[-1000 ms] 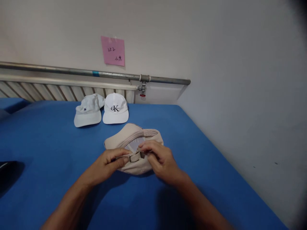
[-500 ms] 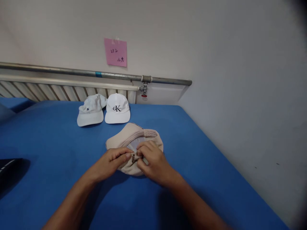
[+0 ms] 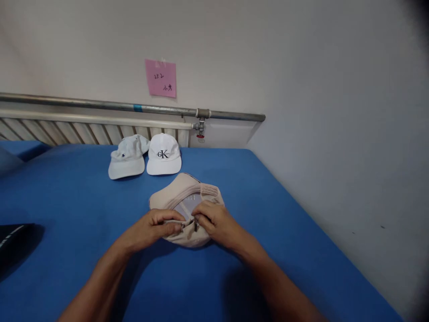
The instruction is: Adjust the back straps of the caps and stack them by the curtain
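A beige cap (image 3: 174,190) lies upside down on the blue surface (image 3: 261,214), its brim toward the upper left and its inside showing. My left hand (image 3: 156,228) pinches the near edge of the cap, at the back strap. Close beside it on the right, my right hand (image 3: 214,219) pinches the same strap. A small metal buckle (image 3: 195,224) shows between the two hands. The fingertips partly hide the strap.
Behind the beige cap sit a pale cap (image 3: 126,161) and a white cap (image 3: 164,156) with black letters. A dark item (image 3: 13,237) lies at the left edge. A radiator (image 3: 80,132), a pipe and a pink note (image 3: 161,78) are at the wall.
The fingers of my right hand have drawn together at the strap. The buckle has shifted to the right, and more strap shows by my left fingertips. The view has tilted slightly.
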A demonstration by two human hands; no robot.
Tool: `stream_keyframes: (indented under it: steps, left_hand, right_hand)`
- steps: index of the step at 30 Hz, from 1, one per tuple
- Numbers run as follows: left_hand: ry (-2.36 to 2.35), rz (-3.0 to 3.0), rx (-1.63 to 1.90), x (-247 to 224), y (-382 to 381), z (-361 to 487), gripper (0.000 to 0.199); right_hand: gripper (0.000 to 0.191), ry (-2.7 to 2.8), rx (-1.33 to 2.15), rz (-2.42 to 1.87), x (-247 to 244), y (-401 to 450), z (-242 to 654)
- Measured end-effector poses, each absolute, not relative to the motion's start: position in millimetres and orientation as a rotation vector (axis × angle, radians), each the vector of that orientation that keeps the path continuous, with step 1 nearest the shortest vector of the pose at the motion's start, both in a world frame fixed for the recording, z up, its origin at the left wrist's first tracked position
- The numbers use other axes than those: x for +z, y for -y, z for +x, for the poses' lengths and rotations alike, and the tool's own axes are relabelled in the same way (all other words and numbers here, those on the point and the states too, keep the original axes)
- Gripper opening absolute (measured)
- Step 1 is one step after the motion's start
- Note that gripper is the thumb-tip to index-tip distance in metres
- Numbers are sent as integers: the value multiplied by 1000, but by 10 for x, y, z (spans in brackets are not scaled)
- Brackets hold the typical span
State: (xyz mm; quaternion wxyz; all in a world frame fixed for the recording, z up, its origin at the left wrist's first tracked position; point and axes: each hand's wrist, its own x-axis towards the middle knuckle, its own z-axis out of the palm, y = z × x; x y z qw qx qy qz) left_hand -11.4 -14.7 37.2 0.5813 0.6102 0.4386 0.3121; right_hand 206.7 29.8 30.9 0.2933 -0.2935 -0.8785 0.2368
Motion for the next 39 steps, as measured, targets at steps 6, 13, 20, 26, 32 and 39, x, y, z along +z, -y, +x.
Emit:
stream_keyframes:
  steps: [6,13,20,26,32,39]
  left_hand:
    - [-1022,1396,786,313,126,-170,26]
    - [-1091,1449,821,389,134,-98,34]
    - [-1034,1357,889,334,123,-42,30]
    - [-1019,1367,845,388,168,-86,24]
    - [-1621,1663,1452,151,-82,-537,39]
    - [-1703,1870,1306,-277,-445,-593,72]
  right_hand:
    - [18,2373,429,-975,273,-269,1995]
    - [17,2236,474,-986,216,-275,1952]
    - [16,2164,593,-963,232,-249,1927]
    - [8,1355,1182,-962,184,-415,1939]
    - [16,927,1278,-850,152,-624,2209]
    - [20,621,1232,-860,-20,-888,2457]
